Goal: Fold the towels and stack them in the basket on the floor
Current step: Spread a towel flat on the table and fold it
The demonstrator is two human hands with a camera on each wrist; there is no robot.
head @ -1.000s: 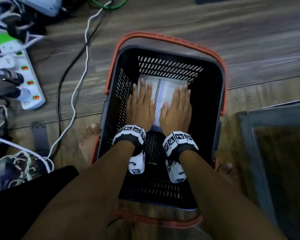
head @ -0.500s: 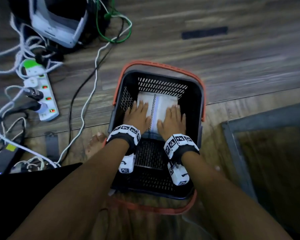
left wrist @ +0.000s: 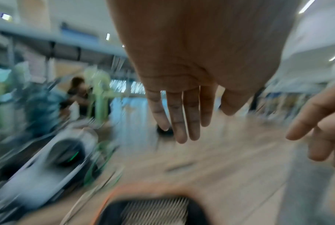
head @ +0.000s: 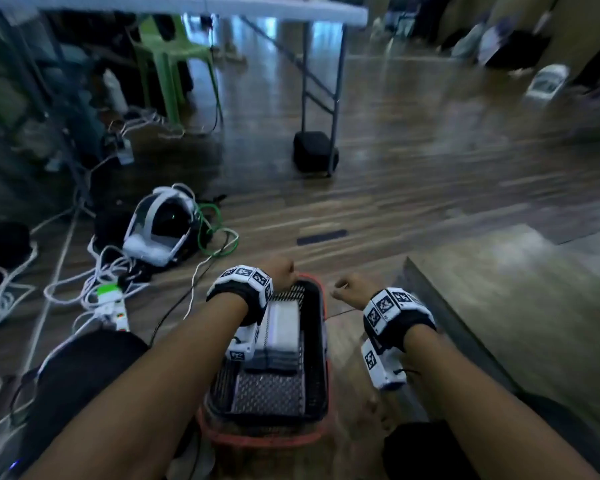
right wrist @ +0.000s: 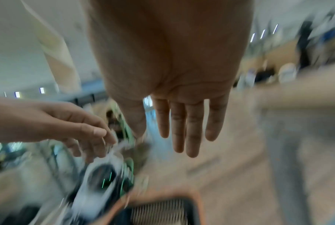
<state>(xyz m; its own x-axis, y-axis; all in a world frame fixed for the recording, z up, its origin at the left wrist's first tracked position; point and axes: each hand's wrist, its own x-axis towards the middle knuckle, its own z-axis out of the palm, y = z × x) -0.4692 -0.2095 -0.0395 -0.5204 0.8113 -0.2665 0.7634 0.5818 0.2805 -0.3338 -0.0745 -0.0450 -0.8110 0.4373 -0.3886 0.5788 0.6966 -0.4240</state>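
Observation:
A black mesh basket (head: 317, 344) with orange handles stands on the wooden floor below me. In its far half lies a stack of folded white towels (head: 283, 327) with a striped band. My left hand (head: 282, 271) hovers over the basket's far rim, above the towels. My right hand (head: 349, 287) is raised just right of the basket. In the wrist views the left hand's fingers (left wrist: 179, 115) and the right hand's fingers (right wrist: 185, 126) hang straight and hold nothing. The basket's far wall (left wrist: 157, 211) shows blurred below them.
A white headset (head: 160, 230), a power strip (head: 113, 306) and loose cables lie on the floor to the left. A low grey platform (head: 499, 306) stands right of the basket. A folding table leg (head: 321, 98) and a green chair (head: 174, 64) stand farther off.
Both hands have lifted off the folded towel and risen out of the basket. The head view has tilted up toward the room.

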